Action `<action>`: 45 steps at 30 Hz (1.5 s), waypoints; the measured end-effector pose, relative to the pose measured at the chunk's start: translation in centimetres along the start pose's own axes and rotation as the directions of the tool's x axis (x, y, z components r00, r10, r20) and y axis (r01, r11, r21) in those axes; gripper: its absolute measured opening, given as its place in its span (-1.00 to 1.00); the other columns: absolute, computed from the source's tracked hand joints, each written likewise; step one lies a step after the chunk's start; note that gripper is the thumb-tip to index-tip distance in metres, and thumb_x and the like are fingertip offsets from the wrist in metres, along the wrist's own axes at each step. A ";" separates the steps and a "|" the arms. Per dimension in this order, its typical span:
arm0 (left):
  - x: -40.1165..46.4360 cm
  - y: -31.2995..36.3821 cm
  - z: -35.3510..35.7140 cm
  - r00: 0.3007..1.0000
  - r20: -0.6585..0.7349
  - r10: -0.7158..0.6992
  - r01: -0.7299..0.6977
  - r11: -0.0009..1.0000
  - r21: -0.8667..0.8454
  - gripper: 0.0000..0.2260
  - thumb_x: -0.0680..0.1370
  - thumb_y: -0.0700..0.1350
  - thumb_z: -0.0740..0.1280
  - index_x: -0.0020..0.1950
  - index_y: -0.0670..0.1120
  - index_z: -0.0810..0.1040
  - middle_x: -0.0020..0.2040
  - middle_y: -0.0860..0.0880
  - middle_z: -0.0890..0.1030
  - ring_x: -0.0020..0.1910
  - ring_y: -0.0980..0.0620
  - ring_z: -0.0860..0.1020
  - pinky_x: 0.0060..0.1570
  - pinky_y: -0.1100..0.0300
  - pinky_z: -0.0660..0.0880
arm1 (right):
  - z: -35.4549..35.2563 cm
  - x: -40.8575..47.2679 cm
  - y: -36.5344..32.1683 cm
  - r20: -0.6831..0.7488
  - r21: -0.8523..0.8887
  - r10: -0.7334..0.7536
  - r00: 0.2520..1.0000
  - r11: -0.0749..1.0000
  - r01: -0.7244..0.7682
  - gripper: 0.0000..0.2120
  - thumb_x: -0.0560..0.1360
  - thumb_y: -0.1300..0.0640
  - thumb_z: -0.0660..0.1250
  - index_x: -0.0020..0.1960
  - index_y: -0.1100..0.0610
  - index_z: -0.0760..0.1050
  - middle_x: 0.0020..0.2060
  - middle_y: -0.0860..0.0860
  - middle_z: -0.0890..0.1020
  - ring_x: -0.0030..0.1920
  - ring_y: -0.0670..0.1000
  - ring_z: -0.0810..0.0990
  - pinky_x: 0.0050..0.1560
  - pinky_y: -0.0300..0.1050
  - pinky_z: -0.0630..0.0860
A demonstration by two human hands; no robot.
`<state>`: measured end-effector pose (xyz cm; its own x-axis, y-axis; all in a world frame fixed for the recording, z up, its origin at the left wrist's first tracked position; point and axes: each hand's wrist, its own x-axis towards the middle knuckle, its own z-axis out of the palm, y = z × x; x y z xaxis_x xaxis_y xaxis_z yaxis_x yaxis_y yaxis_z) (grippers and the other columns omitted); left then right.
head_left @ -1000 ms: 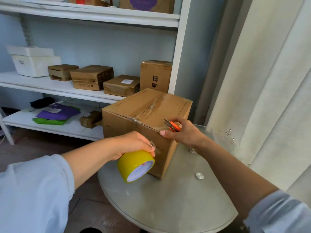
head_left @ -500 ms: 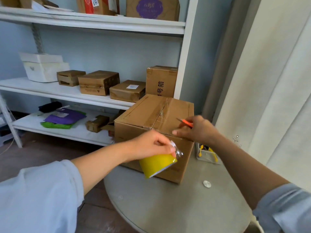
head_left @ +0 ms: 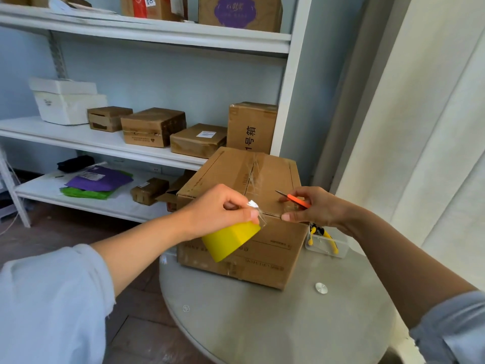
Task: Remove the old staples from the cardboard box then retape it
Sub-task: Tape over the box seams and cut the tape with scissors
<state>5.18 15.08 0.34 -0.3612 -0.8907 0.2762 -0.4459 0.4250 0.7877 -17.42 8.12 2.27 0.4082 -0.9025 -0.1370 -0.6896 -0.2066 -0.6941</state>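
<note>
A brown cardboard box (head_left: pixel 265 248) stands on the round grey table (head_left: pixel 275 319), its top seam covered with wrinkled clear tape. My left hand (head_left: pixel 220 208) grips a yellow roll of tape (head_left: pixel 229 239) at the box's near top edge, thumb and finger pinching the shiny loose tape end. My right hand (head_left: pixel 312 207) holds small orange-handled scissors (head_left: pixel 295 200), blades pointing left over the box top, while its thumb presses on the front top edge. The tape strip between the hands is barely visible.
A clear plastic tub (head_left: pixel 328 243) with yellow-handled pliers sits on the table right of the box. White shelves (head_left: pixel 105 143) behind hold several small cardboard boxes, a white foam box and purple and green bags. A pale curtain (head_left: pixel 420 127) hangs at the right.
My left hand has lifted the yellow tape roll from below the box's front face up to its near top edge. The view has shifted, so the box appears lower and more to the right.
</note>
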 end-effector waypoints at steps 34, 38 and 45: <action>5.1 -2.2 20.6 0.937 -0.050 -0.347 0.342 0.936 -0.085 -0.77 0.58 -0.04 0.29 0.05 -0.14 0.65 -0.03 -0.15 0.64 0.02 -0.13 0.57 -0.03 0.11 0.49 | 6.5 -1.6 19.7 -0.463 0.308 0.488 0.739 0.871 -0.382 -0.73 0.44 0.05 0.46 0.12 0.08 0.57 0.05 0.10 0.63 0.05 0.11 0.60 -0.02 -0.09 0.52; 5.6 -2.4 20.8 0.922 -0.080 -0.378 0.345 0.899 -0.269 -0.78 0.60 -0.07 0.25 0.07 -0.12 0.64 -0.01 -0.06 0.63 0.01 0.03 0.53 0.11 0.11 0.46 | 6.0 -1.3 21.5 -0.471 0.122 0.486 0.737 0.863 -0.491 -0.69 0.47 -0.06 0.40 0.20 -0.04 0.57 0.18 0.04 0.60 0.19 0.11 0.54 0.16 0.00 0.49; 6.5 -2.4 20.9 0.909 -0.105 -0.403 0.351 0.878 -0.325 -0.75 0.64 -0.11 0.17 0.07 -0.11 0.63 -0.13 0.12 0.57 -0.02 0.07 0.54 0.11 0.10 0.48 | 4.3 -2.4 16.0 -0.325 0.718 0.331 0.886 0.696 0.003 -0.59 0.53 -0.16 0.25 0.09 0.14 0.63 -0.02 0.06 0.70 0.01 -0.01 0.65 -0.01 -0.09 0.57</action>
<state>-13.23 11.66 -11.27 -0.0626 -0.9980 -0.0085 -0.2518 0.0076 0.9677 -26.87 8.57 -11.55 -0.0605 -0.9907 -0.1216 -0.0492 0.1247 -0.9910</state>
